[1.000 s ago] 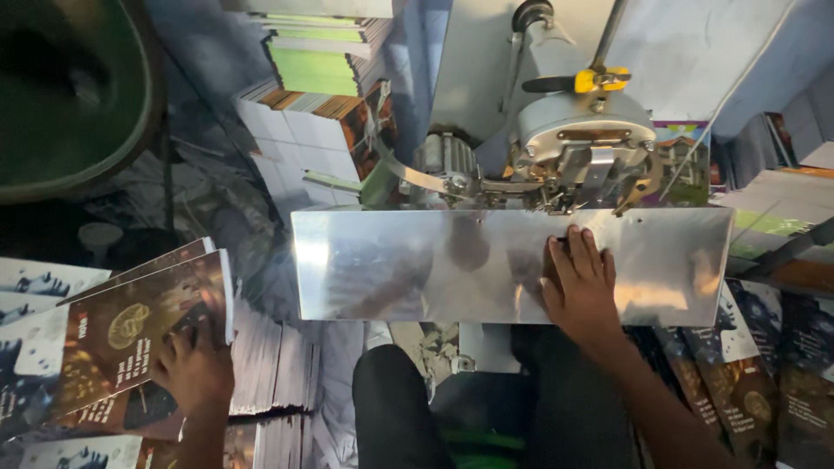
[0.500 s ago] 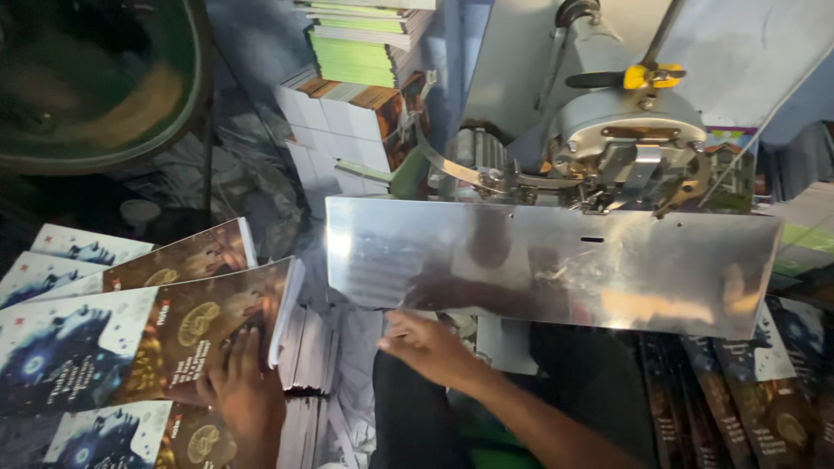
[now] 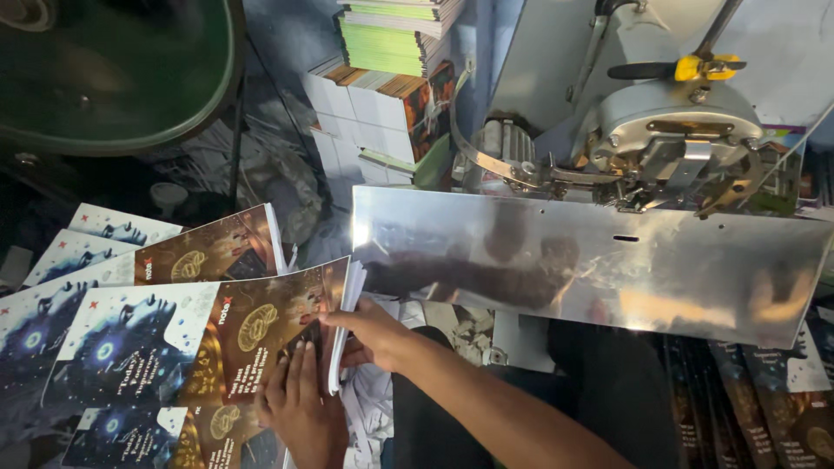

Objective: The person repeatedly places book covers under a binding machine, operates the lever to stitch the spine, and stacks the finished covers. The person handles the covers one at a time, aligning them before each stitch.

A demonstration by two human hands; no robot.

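Note:
A stack of unfolded booklets with brown and blue-white covers (image 3: 217, 334) lies at the lower left. My left hand (image 3: 300, 408) rests flat on the top cover, fingers spread. From the right, my right hand (image 3: 369, 334) reaches across and pinches the right edge of the top booklet, where its white pages show. A shiny metal saddle plate (image 3: 591, 260) slopes across the middle right, with the grey stitching machine head (image 3: 669, 130) above it.
More stacked booklets, white-edged and green (image 3: 391, 78), stand at the back beside the machine. A large dark green round rim (image 3: 113, 78) fills the top left. Finished booklets (image 3: 782, 408) lie at the lower right under the plate. My dark-trousered legs are below the plate.
My right hand left the metal plate and swung left and down to the booklet stack, taking hold of the top booklet's edge. My left hand stayed on the stack.

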